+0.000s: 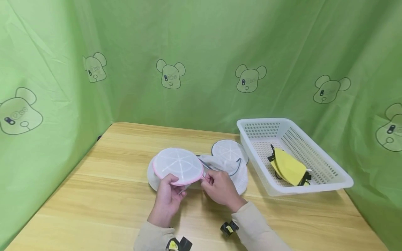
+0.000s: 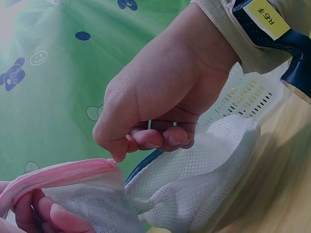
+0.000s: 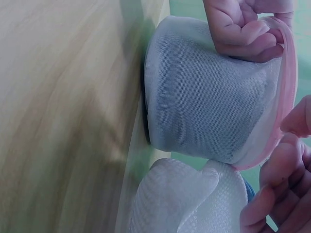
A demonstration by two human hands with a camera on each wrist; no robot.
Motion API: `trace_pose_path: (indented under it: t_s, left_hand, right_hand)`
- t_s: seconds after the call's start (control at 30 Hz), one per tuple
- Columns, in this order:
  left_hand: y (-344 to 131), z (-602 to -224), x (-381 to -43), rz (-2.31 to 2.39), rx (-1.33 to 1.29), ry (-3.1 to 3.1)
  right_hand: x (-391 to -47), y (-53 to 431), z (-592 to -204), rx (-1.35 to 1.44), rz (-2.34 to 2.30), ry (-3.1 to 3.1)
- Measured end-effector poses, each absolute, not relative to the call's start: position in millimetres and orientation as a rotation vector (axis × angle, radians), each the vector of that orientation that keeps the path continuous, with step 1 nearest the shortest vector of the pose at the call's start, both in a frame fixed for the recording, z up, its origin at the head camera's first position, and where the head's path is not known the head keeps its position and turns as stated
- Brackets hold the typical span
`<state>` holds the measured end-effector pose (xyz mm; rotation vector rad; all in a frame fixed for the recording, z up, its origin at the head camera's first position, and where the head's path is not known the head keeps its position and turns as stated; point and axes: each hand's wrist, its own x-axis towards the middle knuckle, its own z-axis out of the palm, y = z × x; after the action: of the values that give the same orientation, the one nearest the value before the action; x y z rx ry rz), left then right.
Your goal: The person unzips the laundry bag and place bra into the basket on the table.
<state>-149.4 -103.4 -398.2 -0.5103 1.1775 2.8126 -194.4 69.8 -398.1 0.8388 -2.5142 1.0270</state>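
A round white mesh laundry bag with a pink zipper point(image 1: 178, 165) stands on the table, its lid facing up. My left hand point(image 1: 168, 200) grips its near rim, thumb over the edge and fingers curled beneath; the right wrist view shows this hand point(image 3: 248, 34) at the rim too. At the right end of the pink zipper, my right hand point(image 1: 221, 188) pinches with thumb and forefinger; the zipper pull itself is too small to make out. Behind and right lies a second white mesh bag point(image 2: 194, 189) with a dark blue-grey zipper, open and slumped, its round lid point(image 1: 229, 151) folded back.
A white perforated plastic basket point(image 1: 260, 174) stands at the right of the wooden table point(image 1: 103, 202). Inside it lies a yellow fabric item point(image 1: 289, 167) with black straps. Green curtain point(image 1: 201, 42) with bear drawings surrounds the table's back and sides.
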Motion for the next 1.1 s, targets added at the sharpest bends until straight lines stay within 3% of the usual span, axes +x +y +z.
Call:
trace_pose_path:
  t_s: [1.1]
  left_hand:
    - [-107.3, -398.1, -150.1, 2.905, -0.616, 1.115]
  right_hand:
    - [-195.5, 72.2, -399.8, 0.800, 0.995, -2.540]
